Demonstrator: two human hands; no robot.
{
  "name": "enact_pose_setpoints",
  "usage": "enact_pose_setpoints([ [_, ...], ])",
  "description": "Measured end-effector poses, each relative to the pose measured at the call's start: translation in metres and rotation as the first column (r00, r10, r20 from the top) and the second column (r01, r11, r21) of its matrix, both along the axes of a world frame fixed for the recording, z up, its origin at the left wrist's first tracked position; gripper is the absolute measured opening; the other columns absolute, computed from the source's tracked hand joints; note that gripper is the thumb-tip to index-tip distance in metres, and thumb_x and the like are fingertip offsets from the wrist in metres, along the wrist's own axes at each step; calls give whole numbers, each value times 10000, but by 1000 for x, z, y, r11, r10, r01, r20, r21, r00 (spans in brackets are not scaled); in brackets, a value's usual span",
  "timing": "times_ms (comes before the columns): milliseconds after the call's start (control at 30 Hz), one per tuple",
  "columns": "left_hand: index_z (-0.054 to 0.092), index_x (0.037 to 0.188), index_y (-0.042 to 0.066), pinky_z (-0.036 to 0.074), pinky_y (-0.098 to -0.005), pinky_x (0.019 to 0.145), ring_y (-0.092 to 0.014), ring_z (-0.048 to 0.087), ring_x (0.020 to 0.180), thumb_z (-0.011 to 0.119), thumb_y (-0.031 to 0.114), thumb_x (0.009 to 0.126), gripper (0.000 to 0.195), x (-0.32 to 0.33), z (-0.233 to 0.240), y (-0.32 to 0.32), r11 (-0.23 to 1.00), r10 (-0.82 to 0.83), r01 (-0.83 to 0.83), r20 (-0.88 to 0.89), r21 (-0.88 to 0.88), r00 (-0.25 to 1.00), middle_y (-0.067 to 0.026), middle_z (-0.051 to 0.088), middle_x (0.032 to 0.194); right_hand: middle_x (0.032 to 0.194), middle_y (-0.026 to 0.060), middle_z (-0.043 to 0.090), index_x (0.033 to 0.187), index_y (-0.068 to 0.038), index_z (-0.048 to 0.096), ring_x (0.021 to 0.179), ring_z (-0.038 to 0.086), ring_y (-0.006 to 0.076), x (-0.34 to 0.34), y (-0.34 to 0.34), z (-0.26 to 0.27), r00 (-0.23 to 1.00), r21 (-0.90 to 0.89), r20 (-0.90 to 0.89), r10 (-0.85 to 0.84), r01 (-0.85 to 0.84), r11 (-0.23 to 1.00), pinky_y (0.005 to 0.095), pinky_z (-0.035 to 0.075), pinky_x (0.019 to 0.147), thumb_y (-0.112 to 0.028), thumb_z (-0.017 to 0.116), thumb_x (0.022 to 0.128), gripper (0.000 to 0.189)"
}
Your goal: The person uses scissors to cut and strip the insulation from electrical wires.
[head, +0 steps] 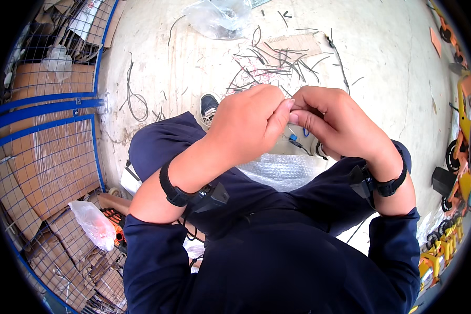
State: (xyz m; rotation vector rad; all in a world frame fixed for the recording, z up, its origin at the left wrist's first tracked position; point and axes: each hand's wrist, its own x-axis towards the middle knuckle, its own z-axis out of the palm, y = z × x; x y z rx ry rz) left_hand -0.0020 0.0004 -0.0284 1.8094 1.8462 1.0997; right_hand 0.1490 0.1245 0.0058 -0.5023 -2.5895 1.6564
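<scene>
My left hand (pixel 251 119) and my right hand (pixel 339 119) meet in front of me, thumbs and fingertips pinched together. A thin wire (pixel 290 128) hangs from between them, its held end hidden by the fingers. Below, a small blue piece (pixel 293 138) sits on the end of a black cable (pixel 304 148). Beside it, a blue loop (pixel 306 132) shows under my right hand. Beyond my hands, many cut lengths of black cable (pixel 274 72) and thin reddish strands lie scattered on the concrete floor (pixel 380 59).
A flattened piece of cardboard (pixel 294 45) lies among the scraps, with clear plastic film (pixel 223 19) beyond. Bubble wrap (pixel 278 168) lies between my legs. A blue mesh cage (pixel 96 153) holding cardboard stands at left. Yellow and orange wheeled equipment (pixel 461 157) lines the right side.
</scene>
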Motion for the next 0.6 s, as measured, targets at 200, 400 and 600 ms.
enact_pose_setpoints([
  [200,559,737,9,361,-307,495,-194,441,522,589,117,881,183,-1,7,1,998,41,-28,225,-62,973,-86,486,604,669,99,565,884,-14,567,606,526,222,1,-7,-13,993,-110,-93,-70,60,992,321,439,590,-134,603,890,125],
  [400,563,740,10,363,-309,496,-194,445,522,593,118,879,178,0,8,2,999,29,-21,176,-48,984,-81,483,600,720,5,532,928,-14,552,671,509,84,-2,-8,-17,994,-183,12,-105,106,977,228,430,586,-84,558,923,71],
  [600,566,739,16,357,-309,475,-198,447,512,603,73,846,127,-5,4,2,1000,2,0,-53,31,999,-82,478,598,636,80,533,863,-21,560,561,488,161,-2,-13,-14,990,-39,-40,-136,134,990,317,406,544,-97,576,895,85],
])
